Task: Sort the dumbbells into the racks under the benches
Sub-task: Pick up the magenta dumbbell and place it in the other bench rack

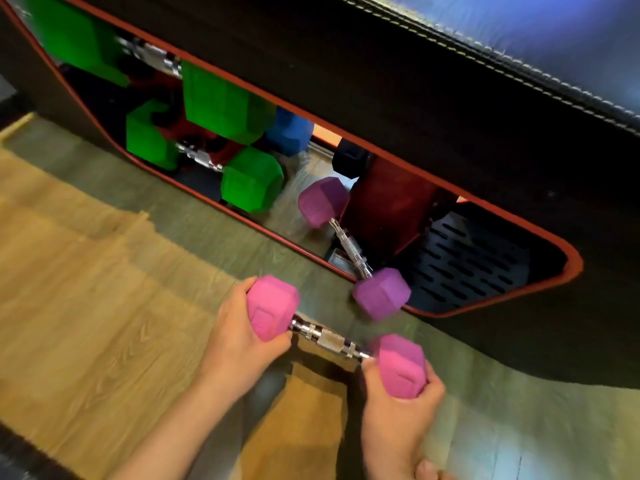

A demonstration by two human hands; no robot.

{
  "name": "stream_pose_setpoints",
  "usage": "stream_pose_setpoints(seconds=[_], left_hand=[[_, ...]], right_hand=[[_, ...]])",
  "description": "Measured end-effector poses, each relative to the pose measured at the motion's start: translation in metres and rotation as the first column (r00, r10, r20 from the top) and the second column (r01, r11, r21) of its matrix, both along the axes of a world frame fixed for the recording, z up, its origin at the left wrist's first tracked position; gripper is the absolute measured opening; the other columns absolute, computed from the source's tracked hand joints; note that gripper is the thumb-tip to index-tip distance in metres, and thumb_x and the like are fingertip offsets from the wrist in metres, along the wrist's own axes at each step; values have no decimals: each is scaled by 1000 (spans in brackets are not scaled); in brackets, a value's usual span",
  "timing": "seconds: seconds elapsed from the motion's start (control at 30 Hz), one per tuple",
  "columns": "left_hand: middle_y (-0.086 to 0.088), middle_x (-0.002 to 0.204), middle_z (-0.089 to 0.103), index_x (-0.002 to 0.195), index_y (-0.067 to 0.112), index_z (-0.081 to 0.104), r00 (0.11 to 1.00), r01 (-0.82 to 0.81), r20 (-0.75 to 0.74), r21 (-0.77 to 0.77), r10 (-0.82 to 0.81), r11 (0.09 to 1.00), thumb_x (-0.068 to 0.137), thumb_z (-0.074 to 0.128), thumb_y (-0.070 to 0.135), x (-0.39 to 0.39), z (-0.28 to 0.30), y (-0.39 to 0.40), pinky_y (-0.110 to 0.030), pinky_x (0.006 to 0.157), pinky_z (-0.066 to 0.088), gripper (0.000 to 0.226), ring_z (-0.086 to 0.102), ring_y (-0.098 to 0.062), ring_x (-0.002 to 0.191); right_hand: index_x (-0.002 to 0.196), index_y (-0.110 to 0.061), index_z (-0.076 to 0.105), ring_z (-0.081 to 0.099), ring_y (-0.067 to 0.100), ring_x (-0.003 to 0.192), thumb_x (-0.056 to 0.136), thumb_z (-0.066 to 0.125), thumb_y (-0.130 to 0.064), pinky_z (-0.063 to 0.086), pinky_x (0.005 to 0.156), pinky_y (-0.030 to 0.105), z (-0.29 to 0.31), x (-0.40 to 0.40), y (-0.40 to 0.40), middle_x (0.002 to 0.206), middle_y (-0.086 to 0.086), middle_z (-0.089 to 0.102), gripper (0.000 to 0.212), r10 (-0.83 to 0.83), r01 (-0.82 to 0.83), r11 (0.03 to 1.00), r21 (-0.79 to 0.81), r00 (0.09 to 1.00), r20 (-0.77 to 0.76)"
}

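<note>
**Dumbbells at the bench rack opening: count and position**

Nearest item: one pink dumbbell [334, 336], hex heads, chrome knurled handle, held level just above the wood-pattern floor [86, 306] in front of the bench [450, 98]. Left hand [239, 336] is wrapped around its left head; right hand [401, 400] is wrapped around its right head, fingers closed on the rubber.

Purple dumbbell [353, 249]: one, lying diagonally in the red-trimmed rack opening [568, 268], near head resting at the lower rim, far head inside beside a dark red block.

Green dumbbells: two, stacked at the left of the opening, larger one [214, 95] above the smaller one [204, 161].

Blue dumbbell head [291, 133]: one visible, behind the green ones.

Black slotted tray [467, 265]: one, right end of the opening.

Writing: a small label near the purple handle, too blurred to read.
</note>
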State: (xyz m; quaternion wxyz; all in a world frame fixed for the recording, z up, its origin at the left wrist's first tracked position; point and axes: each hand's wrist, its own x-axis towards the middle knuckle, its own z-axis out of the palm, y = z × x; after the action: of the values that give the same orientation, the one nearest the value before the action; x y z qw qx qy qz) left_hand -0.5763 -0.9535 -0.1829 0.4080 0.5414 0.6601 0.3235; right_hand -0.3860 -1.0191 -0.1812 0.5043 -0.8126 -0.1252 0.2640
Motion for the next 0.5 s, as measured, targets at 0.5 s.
stream_pose_setpoints(seconds=[0.5], left_hand=[[22,110,55,132,27,38,991,-13,125,380,-38,925,55,83,42,47,81,131,-24,92,48,90,59,-2,98]], right_hand=[[142,-24,38,47,21,122,70,83,-37,42,102,27,91,37,100,126,-7,41,86,-20,-110,923,368,943,332]])
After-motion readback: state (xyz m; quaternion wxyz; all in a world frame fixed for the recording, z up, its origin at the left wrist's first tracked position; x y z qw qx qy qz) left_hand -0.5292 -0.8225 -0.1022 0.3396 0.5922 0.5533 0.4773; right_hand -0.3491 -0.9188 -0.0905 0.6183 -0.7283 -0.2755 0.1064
